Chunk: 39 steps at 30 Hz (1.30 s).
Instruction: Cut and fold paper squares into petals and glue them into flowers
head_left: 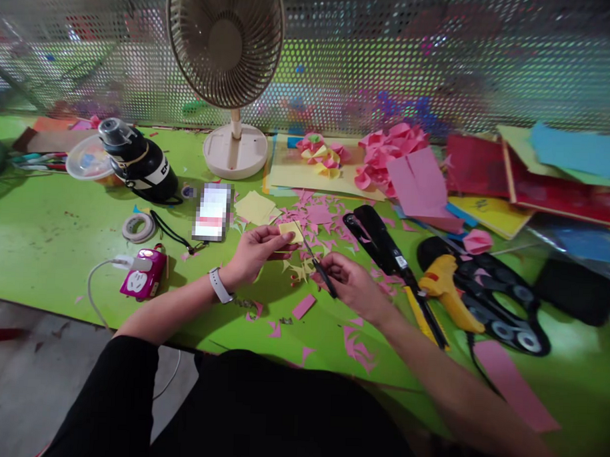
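Observation:
My left hand [258,251], with a white watch on the wrist, pinches a small folded piece of yellow paper [291,231] above the green table [44,239]. My right hand [352,284] is closed round the handles of black scissors [318,265], whose blades point up and left to the lower edge of the yellow paper. Yellow and pink paper scraps [330,223] lie on the table under and around both hands.
A standing fan [225,66] and a black bottle [140,161] stand at the back left, with a tape roll [137,227] and a pink power strip [143,273] nearer. A yellow glue gun [446,287], black tools, paper flowers [387,155] and coloured paper sheets fill the right side.

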Each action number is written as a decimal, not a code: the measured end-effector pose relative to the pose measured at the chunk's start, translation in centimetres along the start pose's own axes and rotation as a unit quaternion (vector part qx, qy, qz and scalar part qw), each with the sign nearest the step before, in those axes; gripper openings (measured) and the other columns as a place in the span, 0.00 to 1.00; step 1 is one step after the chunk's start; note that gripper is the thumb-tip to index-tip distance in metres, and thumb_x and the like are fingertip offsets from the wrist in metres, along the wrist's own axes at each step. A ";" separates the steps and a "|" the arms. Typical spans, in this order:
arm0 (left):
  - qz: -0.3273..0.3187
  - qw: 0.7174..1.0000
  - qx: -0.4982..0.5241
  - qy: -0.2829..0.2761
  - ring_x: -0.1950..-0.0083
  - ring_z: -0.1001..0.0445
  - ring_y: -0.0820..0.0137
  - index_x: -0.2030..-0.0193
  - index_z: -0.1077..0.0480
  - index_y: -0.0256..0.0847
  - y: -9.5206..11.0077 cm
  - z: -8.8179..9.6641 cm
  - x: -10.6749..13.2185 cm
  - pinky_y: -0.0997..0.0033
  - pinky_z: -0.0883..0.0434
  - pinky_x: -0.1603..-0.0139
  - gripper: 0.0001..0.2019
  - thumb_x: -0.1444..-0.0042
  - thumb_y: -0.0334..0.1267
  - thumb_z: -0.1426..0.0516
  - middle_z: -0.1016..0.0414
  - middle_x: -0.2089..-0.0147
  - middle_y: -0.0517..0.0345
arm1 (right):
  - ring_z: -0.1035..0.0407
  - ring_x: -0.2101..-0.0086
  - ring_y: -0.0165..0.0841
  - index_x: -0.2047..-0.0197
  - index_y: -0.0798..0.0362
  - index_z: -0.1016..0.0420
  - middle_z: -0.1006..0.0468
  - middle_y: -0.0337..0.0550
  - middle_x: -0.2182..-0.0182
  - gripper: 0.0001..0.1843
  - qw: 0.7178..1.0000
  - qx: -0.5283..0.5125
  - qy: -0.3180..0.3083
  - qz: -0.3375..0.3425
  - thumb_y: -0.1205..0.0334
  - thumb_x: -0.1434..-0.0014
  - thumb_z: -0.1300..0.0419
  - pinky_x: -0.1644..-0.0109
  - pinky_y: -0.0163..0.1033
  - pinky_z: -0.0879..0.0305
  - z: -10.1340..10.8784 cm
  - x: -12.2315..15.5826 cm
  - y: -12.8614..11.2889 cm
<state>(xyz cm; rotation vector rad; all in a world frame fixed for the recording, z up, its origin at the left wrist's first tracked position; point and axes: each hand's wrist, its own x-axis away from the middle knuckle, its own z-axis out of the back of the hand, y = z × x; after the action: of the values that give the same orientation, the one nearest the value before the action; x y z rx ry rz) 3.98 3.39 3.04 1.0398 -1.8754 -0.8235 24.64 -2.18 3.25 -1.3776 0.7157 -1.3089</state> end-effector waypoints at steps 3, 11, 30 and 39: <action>-0.002 1.000 0.000 0.002 0.63 0.18 0.71 0.63 0.28 0.33 0.0 0.0 0.0 0.73 0.23 0.63 0.17 0.54 0.39 0.29 0.19 0.64 0.55 | 0.33 0.71 0.32 0.66 0.51 0.31 0.27 0.40 0.71 0.27 1.000 0.006 0.001 0.000 0.35 0.51 0.32 0.70 0.38 0.37 -0.1 0.1 -0.1; -0.010 1.000 -0.010 -0.003 0.62 0.18 0.71 0.62 0.28 0.33 -0.2 0.3 -0.1 0.74 0.23 0.63 0.18 0.55 0.40 0.29 0.18 0.63 0.55 | 0.34 0.71 0.31 0.65 0.51 0.32 0.28 0.38 0.72 0.24 1.000 0.018 -0.015 -0.003 0.38 0.46 0.34 0.69 0.37 0.38 0.1 0.0 0.9; -0.015 0.999 -0.035 -0.010 0.63 0.18 0.70 0.61 0.26 0.32 -0.7 0.6 -0.6 0.72 0.22 0.62 0.20 0.56 0.43 0.29 0.19 0.64 0.54 | 0.33 0.72 0.32 0.68 0.51 0.31 0.28 0.39 0.73 0.25 1.000 0.006 -0.012 0.001 0.38 0.49 0.33 0.70 0.39 0.35 0.1 0.1 0.1; -0.009 0.998 -0.054 -0.030 0.68 0.20 0.74 0.62 0.24 0.33 -0.1 0.5 -0.4 0.73 0.22 0.62 0.20 0.57 0.44 0.29 0.19 0.65 0.55 | 0.34 0.72 0.32 0.67 0.50 0.30 0.28 0.40 0.72 0.25 0.999 0.008 -0.031 -0.005 0.37 0.49 0.33 0.70 0.39 0.35 0.4 0.0 0.3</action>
<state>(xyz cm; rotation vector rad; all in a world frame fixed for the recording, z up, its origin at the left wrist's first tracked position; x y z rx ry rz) 3.68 3.75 2.64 0.9753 -1.8522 -0.9663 25.06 -2.14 2.98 -1.4039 0.6559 -1.2717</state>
